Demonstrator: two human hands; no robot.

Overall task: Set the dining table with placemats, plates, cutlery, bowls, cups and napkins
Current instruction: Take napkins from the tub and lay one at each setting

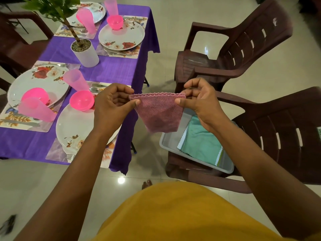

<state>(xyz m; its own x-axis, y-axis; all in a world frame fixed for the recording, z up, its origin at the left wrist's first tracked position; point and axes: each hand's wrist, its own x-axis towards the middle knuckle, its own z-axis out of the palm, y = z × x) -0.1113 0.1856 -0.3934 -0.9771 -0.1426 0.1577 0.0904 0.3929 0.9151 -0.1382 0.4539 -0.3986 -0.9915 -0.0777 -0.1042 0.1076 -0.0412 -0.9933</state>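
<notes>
The worktop (pixel 107 70), draped in a purple cloth and filling the upper left of the frame, already carries four place settings: floral placemats, white flowered plates, pink bowls, pink cups and cutlery, with a potted plant (pixel 83 47) standing in the middle. No napkin shows at any setting, so napkins look like the part of the task left to do. On the right of the frame stand two brown plastic chairs; the nearer chair (pixel 278 136), at lower right, bears a grey tray (pixel 166 141) holding folded green cloths (pixel 203 141). At the centre of the frame, in the air between the worktop's edge and that tray, hangs the pink napkin (pixel 158 113). The left hand (pixel 112 103) pinches its upper left corner between thumb and forefinger, and the right hand (pixel 198 100) pinches the upper right corner the same way, so the scalloped top hem runs taut between them and the body droops to a soft point. The step in hand appears to be opening and squaring the napkin before laying it. To do it well, I would keep both pinches right at the corners, hold the hem level so the cloth hangs without twist, fold along a straight line, and then carry it left to the nearest setting (pixel 74 129), at lower left of centre, laying it flat beside the plate, well away from the bowl and the upturned cup so neither is knocked.
</notes>
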